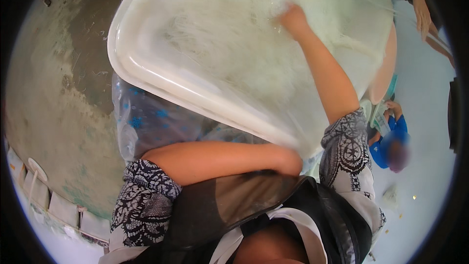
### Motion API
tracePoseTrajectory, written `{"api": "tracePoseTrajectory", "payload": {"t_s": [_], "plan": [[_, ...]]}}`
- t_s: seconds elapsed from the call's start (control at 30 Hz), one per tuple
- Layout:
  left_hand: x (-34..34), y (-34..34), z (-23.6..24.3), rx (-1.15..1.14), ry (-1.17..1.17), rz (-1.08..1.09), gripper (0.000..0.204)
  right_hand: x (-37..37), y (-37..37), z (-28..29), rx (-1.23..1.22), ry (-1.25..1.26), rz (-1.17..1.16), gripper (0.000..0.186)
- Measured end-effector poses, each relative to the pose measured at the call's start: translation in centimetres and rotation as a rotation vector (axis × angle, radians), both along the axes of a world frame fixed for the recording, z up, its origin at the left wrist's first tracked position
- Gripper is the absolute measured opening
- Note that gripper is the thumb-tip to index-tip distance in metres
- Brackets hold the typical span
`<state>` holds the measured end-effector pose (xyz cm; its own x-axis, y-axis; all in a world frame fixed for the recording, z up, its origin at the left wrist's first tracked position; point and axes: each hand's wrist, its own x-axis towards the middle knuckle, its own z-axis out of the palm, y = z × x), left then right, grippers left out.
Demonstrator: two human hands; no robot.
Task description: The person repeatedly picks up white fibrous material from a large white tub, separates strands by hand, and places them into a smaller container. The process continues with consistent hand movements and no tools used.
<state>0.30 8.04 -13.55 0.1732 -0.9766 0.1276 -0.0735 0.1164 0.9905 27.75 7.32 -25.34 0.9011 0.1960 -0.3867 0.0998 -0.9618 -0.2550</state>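
A large white plastic tub [133, 63] holds pale, stringy strands [205, 39] in cloudy liquid. My right hand [291, 18] reaches into the upper part of the tub, blurred, its fingers sunk among the strands and hidden. My left hand [288, 164] lies bent at the tub's near rim, in front of my dark apron [224, 200]; its fingers are out of sight, so what it holds, if anything, is unclear. A plastic sheet with blue flake shapes [146, 117] shows under the tub's left side.
At the far right another person's arms [421, 14] reach in with pale strands. A person in blue [378, 149] sits lower right beside a pale container [378, 117]. A pink tub [381, 83] is behind mine. Stained floor [63, 107] spreads left, with pale blocks [58, 205] along its edge.
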Motion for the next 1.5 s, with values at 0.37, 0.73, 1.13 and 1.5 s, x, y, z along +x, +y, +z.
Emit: {"api": "tracePoseTrajectory", "payload": {"t_s": [0.37,0.73,1.13,1.5], "plan": [[-1.7,-1.5,-0.4,0.022,0.092,-0.033,0.031,8.4,4.7,12.8,0.49,-0.319,0.043,0.05],[3.3,1.8,1.9,0.017,0.014,-0.085,0.033,-12.0,9.3,4.1,-0.102,-0.156,1.259,0.052],[-0.4,-3.5,-1.4,0.137,0.073,-0.026,0.025,4.6,13.4,7.2,-0.079,-0.145,0.321,0.023],[0.7,0.4,-0.1,0.119,0.075,-0.019,0.027,12.2,10.2,17.4,0.638,0.227,0.335,0.029]]}}
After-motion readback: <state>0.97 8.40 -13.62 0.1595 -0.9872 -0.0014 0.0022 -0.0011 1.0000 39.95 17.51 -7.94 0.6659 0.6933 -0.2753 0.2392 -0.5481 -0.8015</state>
